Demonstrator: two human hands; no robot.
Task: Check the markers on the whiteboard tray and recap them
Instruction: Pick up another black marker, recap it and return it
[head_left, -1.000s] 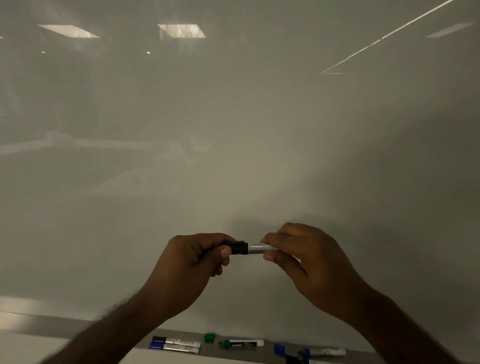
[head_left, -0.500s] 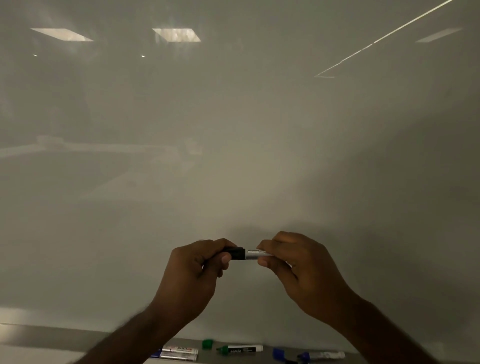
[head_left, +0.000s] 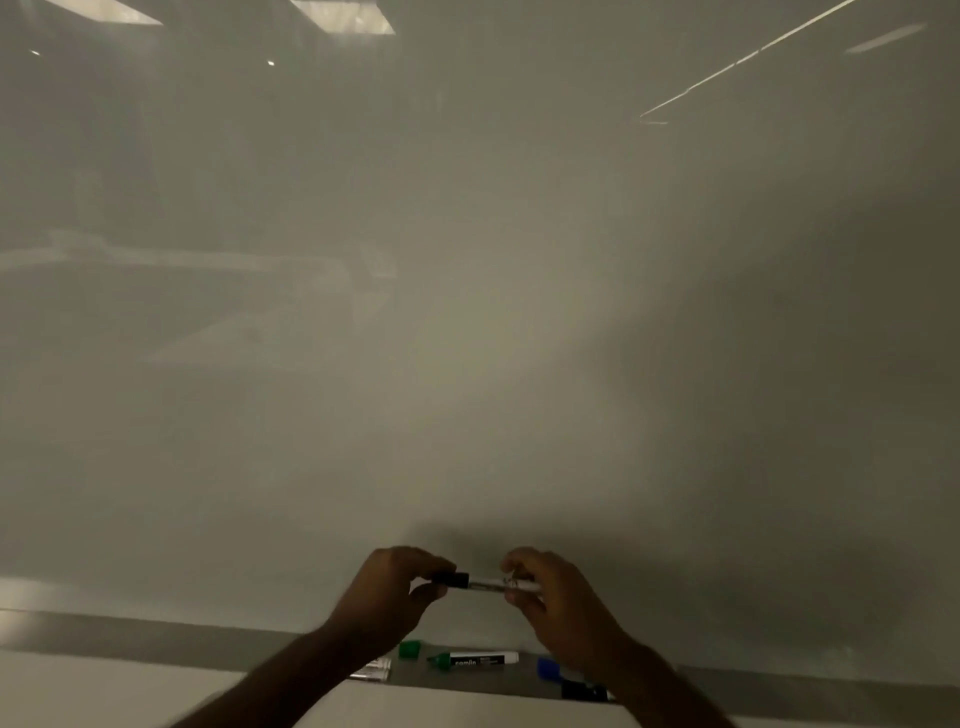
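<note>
Left hand (head_left: 392, 597) pinching black cap (head_left: 451, 579), right hand (head_left: 550, 597) gripping marker (head_left: 491, 584) barrel, above tray (head_left: 156, 642).

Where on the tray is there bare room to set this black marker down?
The tray is bare along its left stretch, left of the left hand's forearm. It is crowded from the green cap and green marker rightward to the blue cap.
</note>
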